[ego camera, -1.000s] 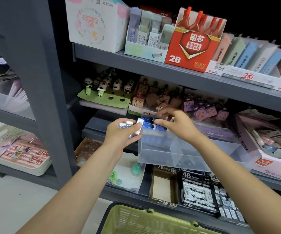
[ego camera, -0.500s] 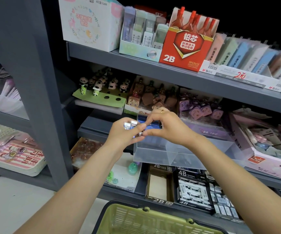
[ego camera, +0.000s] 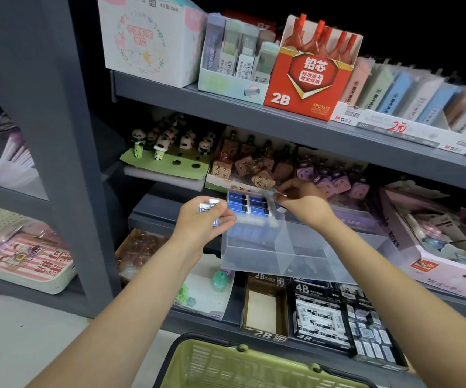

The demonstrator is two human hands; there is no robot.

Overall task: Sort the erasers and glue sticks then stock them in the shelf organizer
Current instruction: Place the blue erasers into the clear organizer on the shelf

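A clear plastic organizer [ego camera: 257, 264] with a divider stands on the middle shelf. Several blue-sleeved erasers [ego camera: 247, 204] lie stacked in the far end of its left compartment. My left hand [ego camera: 202, 224] hovers at the organizer's left rim and grips a few blue-and-white erasers [ego camera: 209, 206]. My right hand [ego camera: 303, 204] is over the divider at the back, pinching one blue-and-white eraser [ego camera: 279, 208] beside the stack. The right compartment looks bare.
A green shopping basket [ego camera: 254, 365] sits below my arms. Panda and character sharpener displays [ego camera: 170, 147] stand behind the organizer. Boxes of 2B and 4B erasers [ego camera: 318, 317] fill the lower shelf. A red 2B lead box [ego camera: 307, 77] and pastel packs line the top shelf.
My right hand met the left one, took an eraser from it, and has moved right to the back of the organizer. The left hand stayed at the left rim.
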